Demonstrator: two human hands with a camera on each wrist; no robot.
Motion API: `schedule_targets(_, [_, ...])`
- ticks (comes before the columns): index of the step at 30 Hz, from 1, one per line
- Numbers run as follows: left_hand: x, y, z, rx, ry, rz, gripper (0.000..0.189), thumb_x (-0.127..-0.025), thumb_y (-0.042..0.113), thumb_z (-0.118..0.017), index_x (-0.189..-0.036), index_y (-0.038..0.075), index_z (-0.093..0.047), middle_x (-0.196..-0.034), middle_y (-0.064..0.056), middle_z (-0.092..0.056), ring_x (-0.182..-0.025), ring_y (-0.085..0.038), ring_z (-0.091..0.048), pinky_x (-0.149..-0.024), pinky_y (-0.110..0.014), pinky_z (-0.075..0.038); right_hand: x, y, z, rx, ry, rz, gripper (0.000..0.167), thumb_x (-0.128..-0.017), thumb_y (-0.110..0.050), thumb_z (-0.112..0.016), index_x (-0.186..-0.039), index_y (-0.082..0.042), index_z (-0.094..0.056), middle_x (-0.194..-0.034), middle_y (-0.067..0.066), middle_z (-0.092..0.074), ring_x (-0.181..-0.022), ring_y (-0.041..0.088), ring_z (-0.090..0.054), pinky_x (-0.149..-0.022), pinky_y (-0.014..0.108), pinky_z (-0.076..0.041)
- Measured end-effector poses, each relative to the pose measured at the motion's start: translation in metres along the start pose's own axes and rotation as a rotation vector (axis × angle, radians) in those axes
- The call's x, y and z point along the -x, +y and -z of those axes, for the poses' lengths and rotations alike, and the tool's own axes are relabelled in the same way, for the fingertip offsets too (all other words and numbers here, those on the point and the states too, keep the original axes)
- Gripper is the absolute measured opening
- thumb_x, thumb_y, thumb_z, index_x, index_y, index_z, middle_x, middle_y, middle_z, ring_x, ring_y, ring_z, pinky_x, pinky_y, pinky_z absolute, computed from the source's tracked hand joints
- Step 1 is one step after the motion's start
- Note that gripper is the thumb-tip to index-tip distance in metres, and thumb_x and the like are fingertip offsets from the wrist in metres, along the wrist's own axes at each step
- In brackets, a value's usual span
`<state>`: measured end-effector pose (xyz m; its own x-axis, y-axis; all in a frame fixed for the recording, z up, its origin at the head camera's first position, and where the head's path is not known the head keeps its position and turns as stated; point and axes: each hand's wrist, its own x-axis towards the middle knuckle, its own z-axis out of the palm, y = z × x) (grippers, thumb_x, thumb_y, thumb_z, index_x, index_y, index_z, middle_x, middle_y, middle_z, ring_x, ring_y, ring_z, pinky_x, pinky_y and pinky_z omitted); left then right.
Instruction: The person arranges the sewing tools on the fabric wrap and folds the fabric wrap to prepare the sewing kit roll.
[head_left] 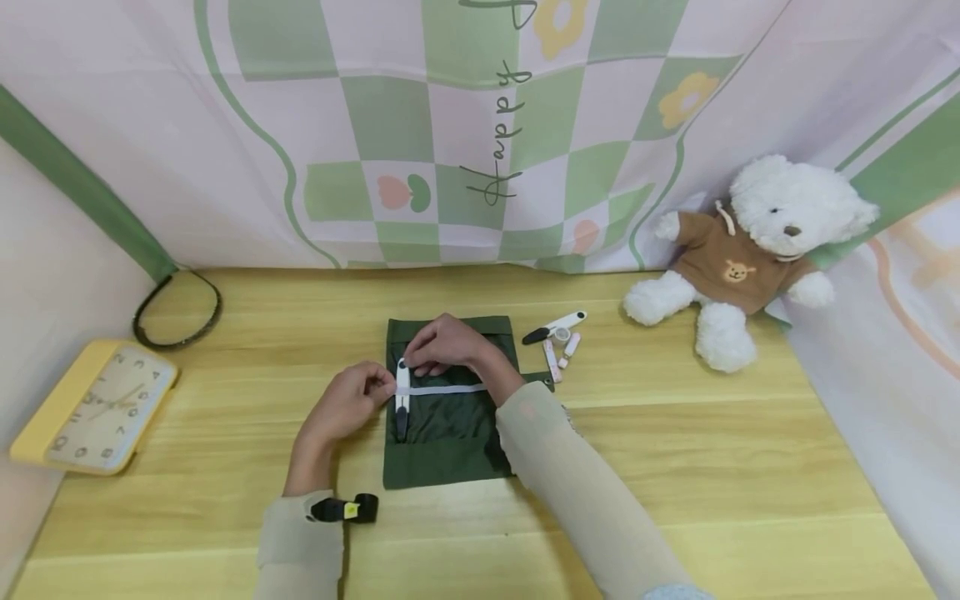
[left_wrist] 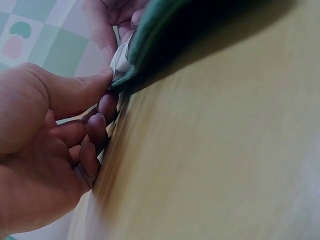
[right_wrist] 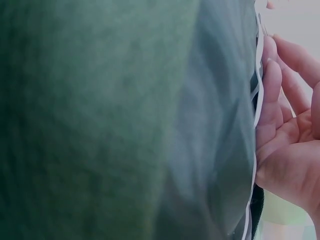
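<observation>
A dark green fabric tool pouch [head_left: 450, 462] lies unfolded on the table, a white elastic band [head_left: 450, 389] across its middle. Along its left side, white thread snips with a black tip [head_left: 402, 404] sit under the band. My left hand [head_left: 348, 404] pinches the pouch's left edge by the band's end; the left wrist view shows thumb and forefinger on the white and green cloth [left_wrist: 142, 42]. Reaching over the pouch, my right hand [head_left: 448, 346] pinches the upper end of the snips. In the right wrist view, its fingertips [right_wrist: 270, 47] are partly behind the cloth.
Right of the pouch lie a second pair of snips [head_left: 555, 327], a small round spool [head_left: 561, 335] and small pinkish-white pieces [head_left: 570, 348]. A yellow clock [head_left: 97, 408] and black headband [head_left: 176, 333] stand left. A white teddy bear [head_left: 750, 258] sits at the back right.
</observation>
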<state>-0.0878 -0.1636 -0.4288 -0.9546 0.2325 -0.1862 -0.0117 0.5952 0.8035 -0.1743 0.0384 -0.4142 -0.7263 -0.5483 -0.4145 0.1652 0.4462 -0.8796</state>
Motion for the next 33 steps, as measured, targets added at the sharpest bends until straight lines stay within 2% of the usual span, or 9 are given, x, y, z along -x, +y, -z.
schedule_targets(10, [0.0013,0.0012,0.0000,0.005,-0.008,0.016,0.008,-0.101,0.007,-0.061,-0.103,0.001,-0.067,-0.094,-0.008,-0.063,-0.085,-0.023,-0.055,-0.080,-0.040,-0.046,0.0001,0.0008,-0.0002,-0.010,-0.002,0.001,0.016,-0.094,-0.012,-0.073,-0.107,-0.003,-0.078,-0.089,0.008,-0.075,-0.077,0.018,-0.072,-0.070,0.032,-0.058])
schedule_targets(20, [0.0007,0.0013,0.0001,0.007,-0.004,0.005,0.008,-0.101,0.006,-0.061,-0.103,0.001,-0.067,-0.093,-0.008,-0.063,-0.085,-0.022,-0.056,-0.080,-0.039,-0.046,-0.0016,0.0030,-0.0006,-0.007,-0.002,0.002,0.017,-0.094,-0.013,-0.074,-0.107,-0.003,-0.078,-0.090,0.007,-0.076,-0.077,0.018,-0.072,-0.069,0.031,-0.058])
schedule_targets(33, [0.0024,0.0027,0.0007,0.014,-0.009,0.025,0.010,-0.101,0.008,-0.061,-0.104,0.001,-0.068,-0.095,-0.009,-0.064,-0.086,-0.022,-0.056,-0.080,-0.040,-0.047,-0.0006,0.0035,-0.0033,-0.002,0.037,0.017,0.017,-0.095,-0.013,-0.072,-0.108,-0.003,-0.077,-0.091,0.007,-0.075,-0.076,0.018,-0.071,-0.068,0.031,-0.057])
